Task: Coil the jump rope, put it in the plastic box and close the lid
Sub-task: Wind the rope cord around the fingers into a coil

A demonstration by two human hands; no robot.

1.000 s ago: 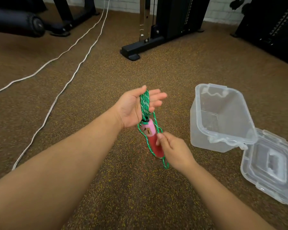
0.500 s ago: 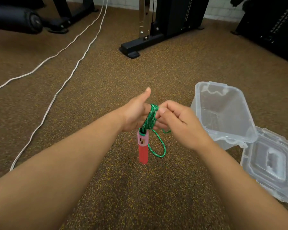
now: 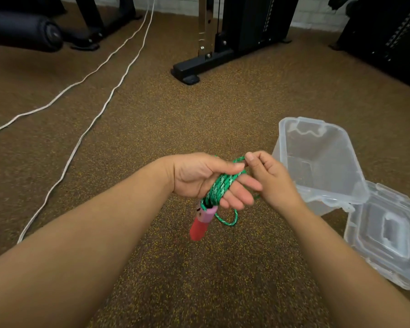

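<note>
The green jump rope point(image 3: 220, 187) is wound in several turns around the fingers of my left hand point(image 3: 204, 177), thumb pressed over the coil. Its pink and red handle point(image 3: 202, 223) hangs below that hand, with a small loop of rope beside it. My right hand point(image 3: 269, 179) pinches a strand of the rope at the top of the coil, touching my left fingertips. The clear plastic box point(image 3: 317, 162) lies tilted on the floor just right of my hands, open and with nothing inside. Its clear lid point(image 3: 388, 235) rests flat beside it at the lower right.
Brown speckled gym flooring spreads all around. Two white cords point(image 3: 100, 91) run across the floor on the left. A black machine base point(image 3: 206, 65) stands ahead, a black padded roller point(image 3: 21, 31) at the far left, and more dark equipment point(image 3: 384, 39) at the far right.
My right hand left the handle, rose to the coil and now pinches a strand at its top. My left hand turned palm-down, and the handle swings free below.
</note>
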